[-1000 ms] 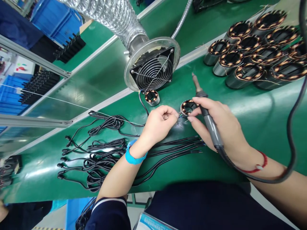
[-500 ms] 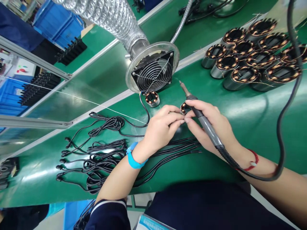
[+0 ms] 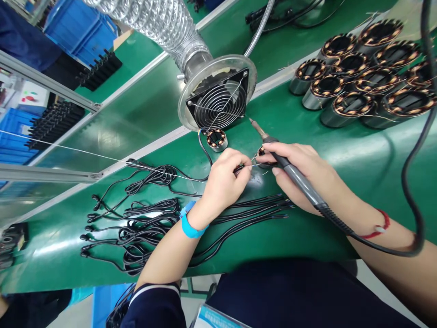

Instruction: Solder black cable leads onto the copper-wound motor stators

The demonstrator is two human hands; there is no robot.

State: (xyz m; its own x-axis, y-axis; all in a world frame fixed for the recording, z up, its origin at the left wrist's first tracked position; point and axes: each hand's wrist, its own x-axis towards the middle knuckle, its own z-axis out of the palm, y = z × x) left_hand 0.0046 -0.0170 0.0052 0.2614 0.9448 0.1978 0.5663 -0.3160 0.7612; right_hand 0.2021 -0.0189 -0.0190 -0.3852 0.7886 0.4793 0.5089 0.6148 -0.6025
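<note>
The iron [image 3: 300, 181], grey-handled with a metal tip, slants across the right hand [image 3: 290, 168], its tip pointing away from the stator [image 3: 260, 152]. That copper-wound ring is partly hidden by fingers. A thin, pale wire [image 3: 255, 165] shows between the left hand [image 3: 230, 175] and the stator.

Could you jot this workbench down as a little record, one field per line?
Left hand: thumb and fingers pinched, apparently on a thin pale strand
Right hand: gripping a soldering iron, tip pointing toward the fan
Near fingertips: small copper-wound ring, partly hidden
Far side: silver duct attached behind the fan
Upper right: larger copper-wound cylinders, grouped upright
Picture's left: black cables, coiled
</note>
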